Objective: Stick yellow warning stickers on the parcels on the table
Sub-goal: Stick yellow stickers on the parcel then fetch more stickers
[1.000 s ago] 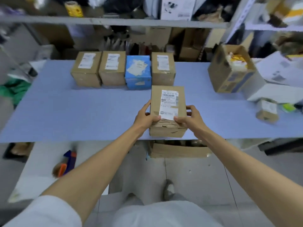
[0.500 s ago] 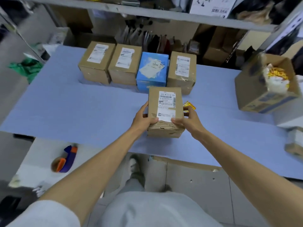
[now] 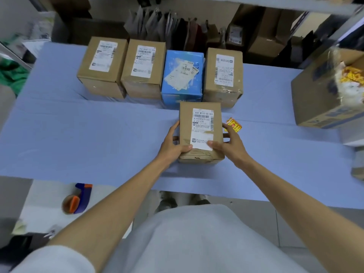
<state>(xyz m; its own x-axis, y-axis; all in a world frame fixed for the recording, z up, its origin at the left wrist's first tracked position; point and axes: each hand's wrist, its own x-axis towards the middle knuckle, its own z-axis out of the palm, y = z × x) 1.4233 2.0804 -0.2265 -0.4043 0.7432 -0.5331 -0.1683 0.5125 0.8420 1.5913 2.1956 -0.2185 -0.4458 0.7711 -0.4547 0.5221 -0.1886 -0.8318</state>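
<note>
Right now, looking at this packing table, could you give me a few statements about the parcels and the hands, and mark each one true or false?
1. Both hands grip the near brown parcel. True: the left hand and the right hand hold its sides.
2. The back row holds four brown boxes. False: three are brown and one is the blue box.
3. A yellow sticker lies on the table right of the held parcel. True.
4. The held parcel already carries a yellow sticker on top. False: only a white shipping label shows there.
</note>
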